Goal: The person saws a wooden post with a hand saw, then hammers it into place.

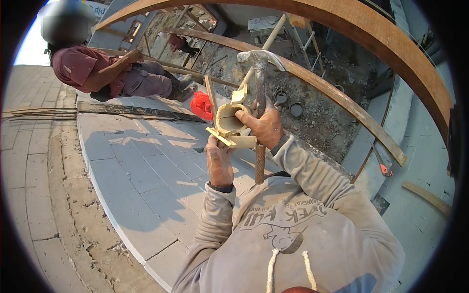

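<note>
Right grip (266, 125) curls around hammer (261, 83) and hollow tube (226, 121), left grip (220, 163) clasps the tube, red bundle (201, 104) just beside.

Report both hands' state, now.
Left hand: closed, fingertips at a yellow strip; its exact grip cannot be told.
Right hand: closed, holding the hammer upright, thumb on the yellowish tube.

Outdoors, daylight was strong. Grey blockwork (161, 232), L of ctr, had hard-edged shadows (141, 200). Far L, more pale blocks (29, 161) ran up the frame. Rubble-strewn ground (317, 122) lay upper R of ctr, w/ ladder (309, 41) nr top. Curved timber (376, 34) arched across top R.
</note>
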The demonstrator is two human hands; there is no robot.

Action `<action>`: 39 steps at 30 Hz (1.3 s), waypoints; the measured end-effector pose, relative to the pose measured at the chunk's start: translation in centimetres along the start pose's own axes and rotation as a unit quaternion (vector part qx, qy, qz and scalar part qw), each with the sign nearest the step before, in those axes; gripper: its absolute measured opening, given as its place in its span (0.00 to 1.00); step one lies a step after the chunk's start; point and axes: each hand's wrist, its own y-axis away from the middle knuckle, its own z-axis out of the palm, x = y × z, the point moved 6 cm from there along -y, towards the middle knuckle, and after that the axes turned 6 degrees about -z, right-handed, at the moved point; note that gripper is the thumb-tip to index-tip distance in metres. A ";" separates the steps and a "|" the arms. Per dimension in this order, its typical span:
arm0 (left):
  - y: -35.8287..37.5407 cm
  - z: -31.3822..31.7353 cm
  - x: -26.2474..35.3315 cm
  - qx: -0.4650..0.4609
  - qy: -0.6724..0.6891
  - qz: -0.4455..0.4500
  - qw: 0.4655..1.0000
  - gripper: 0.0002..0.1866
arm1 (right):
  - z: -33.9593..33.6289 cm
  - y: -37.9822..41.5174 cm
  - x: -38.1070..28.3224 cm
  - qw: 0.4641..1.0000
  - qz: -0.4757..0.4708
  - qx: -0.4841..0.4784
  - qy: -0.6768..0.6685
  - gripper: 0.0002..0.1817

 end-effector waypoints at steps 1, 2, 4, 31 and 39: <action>0.1 -0.3 0.8 0.024 -0.011 0.029 0.999 0.46 | 0.6 0.0 0.4 1.000 0.003 -0.005 -0.006 0.22; 0.3 -0.4 1.5 0.034 -0.014 0.027 0.999 0.46 | 1.4 0.1 0.9 1.000 0.008 -0.022 -0.018 0.23; 0.7 -0.9 2.8 0.111 -0.033 -0.054 0.992 0.37 | 3.1 0.3 1.9 0.997 0.019 -0.057 -0.045 0.27; 4.5 -10.5 10.6 0.425 -0.176 0.142 0.876 0.20 | 0.7 -3.8 0.7 0.995 0.041 -0.092 0.001 0.25; 0.5 -5.9 -4.0 0.224 -0.362 0.012 0.905 0.39 | -0.4 -3.8 -0.1 0.988 0.115 -0.100 0.011 0.24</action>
